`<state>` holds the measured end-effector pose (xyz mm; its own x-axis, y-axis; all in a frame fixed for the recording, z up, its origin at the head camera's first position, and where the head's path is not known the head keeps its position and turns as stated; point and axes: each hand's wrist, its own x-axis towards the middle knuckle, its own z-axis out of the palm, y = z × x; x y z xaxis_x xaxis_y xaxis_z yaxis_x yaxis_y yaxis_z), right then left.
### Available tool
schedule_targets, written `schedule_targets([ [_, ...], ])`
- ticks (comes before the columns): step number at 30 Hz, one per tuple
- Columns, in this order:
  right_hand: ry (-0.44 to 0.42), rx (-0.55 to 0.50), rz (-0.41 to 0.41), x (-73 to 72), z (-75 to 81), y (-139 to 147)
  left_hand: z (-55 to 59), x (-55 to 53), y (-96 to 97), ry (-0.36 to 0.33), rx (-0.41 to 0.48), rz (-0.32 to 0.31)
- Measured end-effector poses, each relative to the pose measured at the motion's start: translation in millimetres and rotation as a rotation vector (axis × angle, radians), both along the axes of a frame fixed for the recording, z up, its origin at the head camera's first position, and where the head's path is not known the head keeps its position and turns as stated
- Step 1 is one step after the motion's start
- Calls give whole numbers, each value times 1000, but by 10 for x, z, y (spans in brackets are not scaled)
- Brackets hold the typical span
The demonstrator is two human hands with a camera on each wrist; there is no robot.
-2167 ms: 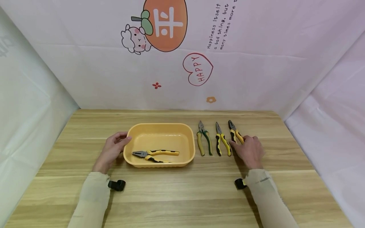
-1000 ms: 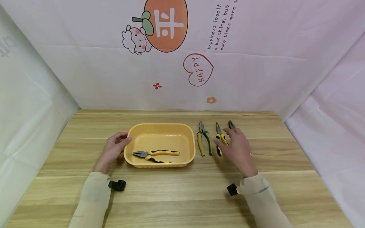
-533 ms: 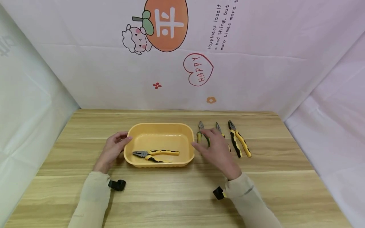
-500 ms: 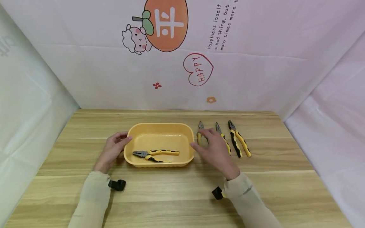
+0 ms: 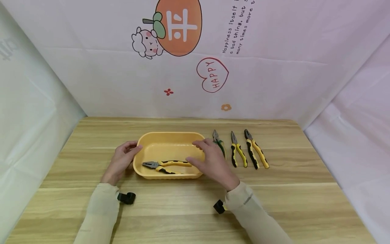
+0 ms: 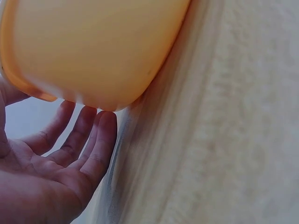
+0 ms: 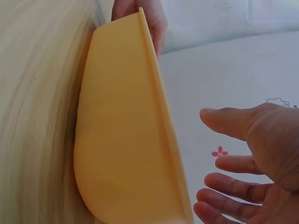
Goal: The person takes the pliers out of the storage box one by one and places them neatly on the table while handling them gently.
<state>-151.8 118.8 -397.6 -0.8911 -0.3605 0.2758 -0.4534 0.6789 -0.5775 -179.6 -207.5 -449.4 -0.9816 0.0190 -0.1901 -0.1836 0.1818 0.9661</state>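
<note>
My left hand (image 5: 122, 157) holds the left end of a yellow plastic tub (image 5: 164, 149), thumb over the rim and fingertips against the outer wall, as the left wrist view also shows. Inside the tub lies a pair of combination pliers (image 5: 157, 165) with yellow-and-black handles, pointing left. Over the tub's right end hovers my right hand (image 5: 213, 162), fingers spread and holding nothing. In the right wrist view its fingers (image 7: 233, 186) are apart from each other beyond the tub's rim. It partly hides green-handled pliers (image 5: 221, 145) on the table.
Right of the green pair lie yellow-and-black long-nose pliers (image 5: 242, 156) and another pair of pliers (image 5: 259, 154) with yellow-and-black handles. All point toward the printed white backdrop (image 5: 274, 84) behind the wooden table (image 5: 182, 210). Black wrist cameras sit on both sleeves.
My right hand has left the rightmost pliers and travelled left past the other pairs to above the tub's right end. The left hand, tub and pliers have stayed put.
</note>
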Motion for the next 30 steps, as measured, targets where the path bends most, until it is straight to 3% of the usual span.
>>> schedule_targets([
  [8, -93, 26, 43, -69, -89, -207, -9, -4, -12, 5, 17, -9],
  [17, -127, 98, 71, -136, -215, -352, -29, -7, -3, 12, 26, -11],
  [30, -177, 200, 99, -190, -238, -459, 1, 0, 12, 23, 27, -20],
])
